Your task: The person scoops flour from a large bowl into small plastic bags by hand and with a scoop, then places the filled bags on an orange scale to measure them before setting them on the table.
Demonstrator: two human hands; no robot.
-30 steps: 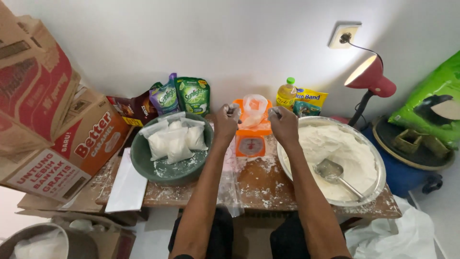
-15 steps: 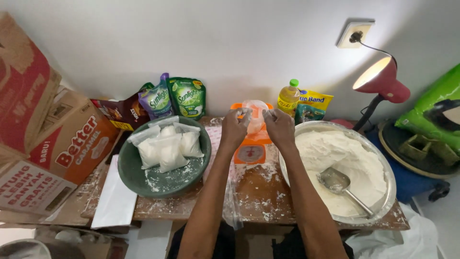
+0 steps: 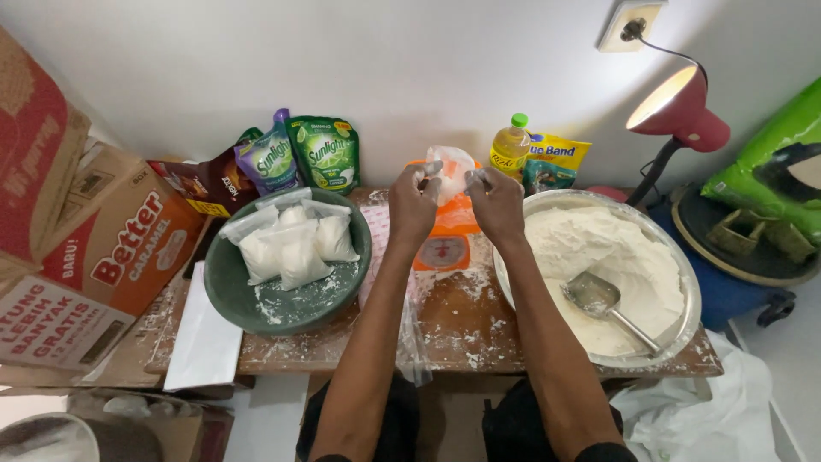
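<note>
While cardboard boxes (image 3: 77, 231) run off the left edge, the left hand (image 3: 412, 201) and right hand (image 3: 498, 204) each pinch a top corner of a small flour-filled plastic bag (image 3: 451, 165), hiding most of the orange scale (image 3: 445, 244) beneath it.

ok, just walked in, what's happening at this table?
A person's left hand and right hand pinch the top of a small clear plastic bag of white powder above an orange kitchen scale. Filled bags lie in the green round basin. A metal scoop rests in the wide metal tray of flour.
</note>
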